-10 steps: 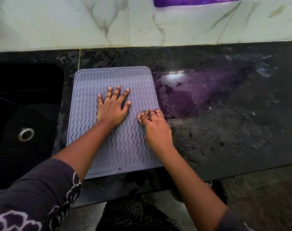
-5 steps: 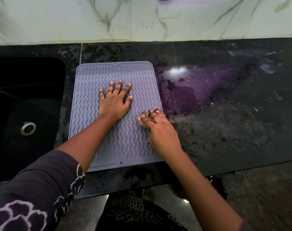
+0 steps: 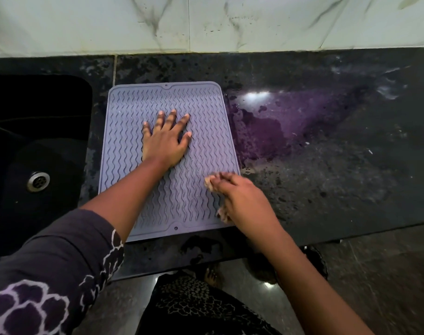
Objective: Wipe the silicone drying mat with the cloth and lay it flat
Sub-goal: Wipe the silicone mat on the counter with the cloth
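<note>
I see the grey mat [image 3: 131,151] lying flat on the dark counter [image 3: 327,170], just beside the sink [image 3: 37,131]. My left hand [image 3: 166,142] presses on its middle, fingers spread wide and straight. My right hand [image 3: 241,198] grips a bunched cloth [image 3: 209,182] against the mat's near right corner, blurred at the fingertips

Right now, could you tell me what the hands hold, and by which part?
The right hand grips the cloth, bunched beneath it, which part unclear; the left hand holds nothing, lying flat on the silicone drying mat.
</note>
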The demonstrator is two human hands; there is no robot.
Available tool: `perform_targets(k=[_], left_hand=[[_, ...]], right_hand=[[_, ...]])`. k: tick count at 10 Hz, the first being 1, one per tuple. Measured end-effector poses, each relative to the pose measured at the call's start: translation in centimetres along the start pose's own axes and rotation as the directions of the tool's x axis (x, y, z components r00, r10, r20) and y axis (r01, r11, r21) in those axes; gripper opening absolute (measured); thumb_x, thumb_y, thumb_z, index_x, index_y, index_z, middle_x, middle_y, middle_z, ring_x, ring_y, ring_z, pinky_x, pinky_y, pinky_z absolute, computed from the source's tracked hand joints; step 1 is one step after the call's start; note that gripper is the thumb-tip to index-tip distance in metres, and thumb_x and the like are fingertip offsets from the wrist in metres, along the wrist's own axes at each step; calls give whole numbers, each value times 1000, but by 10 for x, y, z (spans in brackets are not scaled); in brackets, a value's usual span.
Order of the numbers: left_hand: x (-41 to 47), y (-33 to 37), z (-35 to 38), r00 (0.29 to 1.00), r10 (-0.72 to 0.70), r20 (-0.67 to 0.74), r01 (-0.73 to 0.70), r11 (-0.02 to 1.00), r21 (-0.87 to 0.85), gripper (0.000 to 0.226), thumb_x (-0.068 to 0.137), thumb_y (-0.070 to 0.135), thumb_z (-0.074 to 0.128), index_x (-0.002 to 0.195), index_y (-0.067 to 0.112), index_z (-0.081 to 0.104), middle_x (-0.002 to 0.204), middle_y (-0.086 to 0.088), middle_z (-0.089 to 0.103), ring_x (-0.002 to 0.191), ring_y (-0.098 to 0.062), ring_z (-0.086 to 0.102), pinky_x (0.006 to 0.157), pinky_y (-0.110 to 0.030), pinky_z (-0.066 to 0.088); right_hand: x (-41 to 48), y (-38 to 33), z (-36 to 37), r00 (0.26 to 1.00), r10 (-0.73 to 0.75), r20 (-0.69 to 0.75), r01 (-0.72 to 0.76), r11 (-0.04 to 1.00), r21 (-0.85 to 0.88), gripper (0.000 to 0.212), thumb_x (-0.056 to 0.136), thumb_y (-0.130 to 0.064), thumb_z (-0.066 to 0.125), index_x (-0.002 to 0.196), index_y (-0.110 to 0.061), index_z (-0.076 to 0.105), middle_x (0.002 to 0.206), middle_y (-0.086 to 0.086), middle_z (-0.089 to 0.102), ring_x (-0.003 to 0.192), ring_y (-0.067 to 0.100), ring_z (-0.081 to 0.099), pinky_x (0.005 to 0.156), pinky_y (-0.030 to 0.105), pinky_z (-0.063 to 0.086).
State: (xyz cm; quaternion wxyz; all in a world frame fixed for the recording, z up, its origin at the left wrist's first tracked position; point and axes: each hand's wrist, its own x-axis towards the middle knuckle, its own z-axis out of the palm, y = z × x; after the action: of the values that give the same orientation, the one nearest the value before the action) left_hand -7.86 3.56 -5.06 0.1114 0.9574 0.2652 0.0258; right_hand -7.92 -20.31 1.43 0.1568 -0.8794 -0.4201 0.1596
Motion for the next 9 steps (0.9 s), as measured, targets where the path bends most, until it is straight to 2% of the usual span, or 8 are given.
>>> perform_targets(k=[1, 2, 3, 4, 5, 6, 7, 9], left_hand=[[-1, 0, 1, 1000, -2, 3, 2, 1000, -11, 55, 94, 56, 20, 146, 41, 14, 159, 2, 11, 147, -24, 2, 114, -54, -3], [-1, 1, 1, 1000, -2, 4, 2, 1000, -6, 55, 94, 56, 19, 146, 41, 14, 159, 2, 11, 147, -24, 2, 114, -54, -3], [-1, 0, 0, 1000, -4, 8, 5, 1000, -4, 55, 94, 56, 19, 147, 41, 13, 159, 2, 11, 147, -24, 2, 114, -54, -3], [-1, 1, 0, 1000, -2, 11, 2, 1000, -6, 55, 94, 56, 19, 147, 41, 13, 159, 2, 10, 147, -24, 1, 114, -54, -3], [-1, 2, 0, 1000, -4, 10, 4, 1000, -5, 55, 94, 55, 19, 147, 41, 13, 159, 2, 10, 147, -24, 2, 114, -54, -3], [-2, 2, -1, 1000, 0, 15, 0, 1000, -10, 55, 94, 55, 20, 147, 40, 14, 159, 2, 10, 147, -24, 2, 114, -54, -3], [-2, 3, -1, 1000, -3, 11, 3, 1000, -9, 55, 95, 55, 20, 147, 41, 14, 159, 2, 10, 147, -25, 2, 114, -54, -3], [-2, 3, -1, 1000, -3, 6, 3, 1000, 1, 54, 94, 55, 19, 147, 41, 13, 159, 2, 10, 147, -25, 2, 114, -54, -2]], right_hand=[[7, -14, 16, 1000, -11, 6, 12, 987, -163, 50, 91, -13, 45, 139, -24, 36, 147, 10, 31, 135, 27, 22, 104, 43, 31], [-22, -11, 24, 999, -6, 49, 16, 979, -201, 51, 90, -18, 44, 140, -22, 33, 149, 11, 28, 138, 28, 18, 104, 44, 31], [-55, -6, 24, 989, -43, 144, 66, 986, -154, 49, 89, -16, 44, 137, -23, 39, 148, 11, 33, 137, 27, 22, 106, 44, 32], [-68, 1, 15, 988, -41, 151, 50, 997, -53, 47, 85, -13, 48, 129, -30, 51, 142, 2, 42, 132, 21, 30, 106, 34, 33], [-70, 4, 5, 989, 143, -45, -144, 989, -18, 52, 84, -10, 51, 132, -30, 47, 141, 1, 43, 126, 24, 35, 99, 37, 39], [-71, -15, 12, 976, 219, 5, -217, 967, -131, 53, 89, -13, 50, 138, -25, 36, 144, 6, 36, 130, 27, 28, 101, 41, 40], [-77, -42, 24, 972, 221, 81, -198, 953, -231, 55, 91, -12, 45, 142, -14, 25, 144, 16, 30, 130, 34, 25, 94, 43, 43], [-76, -67, 30, 987, 90, 133, -56, 970, -236, 48, 92, -13, 39, 138, -7, 28, 133, 20, 34, 121, 36, 30, 85, 45, 45]])
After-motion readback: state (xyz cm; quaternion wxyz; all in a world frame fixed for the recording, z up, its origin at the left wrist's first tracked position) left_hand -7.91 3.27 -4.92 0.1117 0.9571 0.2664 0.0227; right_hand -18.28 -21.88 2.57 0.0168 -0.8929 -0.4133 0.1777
